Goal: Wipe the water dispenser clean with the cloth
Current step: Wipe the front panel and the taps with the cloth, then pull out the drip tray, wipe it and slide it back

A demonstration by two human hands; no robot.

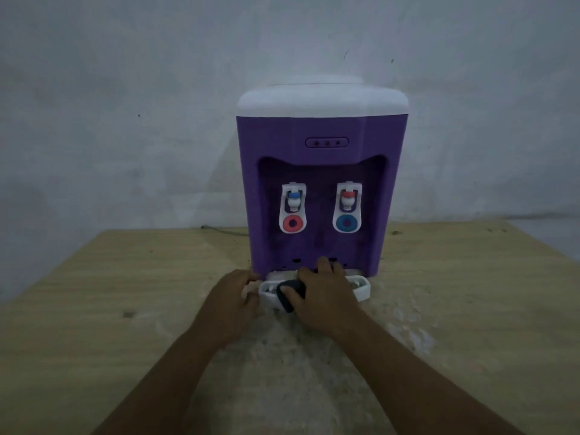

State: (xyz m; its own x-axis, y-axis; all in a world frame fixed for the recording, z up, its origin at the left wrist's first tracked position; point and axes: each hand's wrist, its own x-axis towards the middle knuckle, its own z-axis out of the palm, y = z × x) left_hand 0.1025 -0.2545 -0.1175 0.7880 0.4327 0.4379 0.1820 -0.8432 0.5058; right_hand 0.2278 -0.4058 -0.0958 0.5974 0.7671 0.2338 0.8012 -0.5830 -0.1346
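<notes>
The wooden counter point(125, 277) fills the near half of my view, with a pale, dusty-looking patch point(282, 346) worn into it under the forearms. At its far edge, against the wall, stands the water dispenser point(320, 130), upright, with a purple body and a white top point(323, 100). I judge it a hollow plastic shell: stiff, smooth, fairly light with no bottle on it, so a hard wipe could push it back. At its foot the white drip tray point(361, 285) juts out toward me, a light loose part that I expect would slide or pop free.

The right grip point(323, 293) lies over the middle of that tray, fingers reaching to the dispenser's base, thumb and palm closed round the cloth point(290, 293). The left grip point(232, 296) is curled at the tray's left end, and it seems to pinch that end to steady it.

Above, in the recess, sit two small taps, the left one blue-capped point(292, 204), the right one red-capped point(347, 199). They are thin levers, so I would wipe them gently.

The cloth is dark, soft and bunched, mostly hidden under the palm. It should mould into corners, and I would keep it wadded in the palm rather than held by an edge
</notes>
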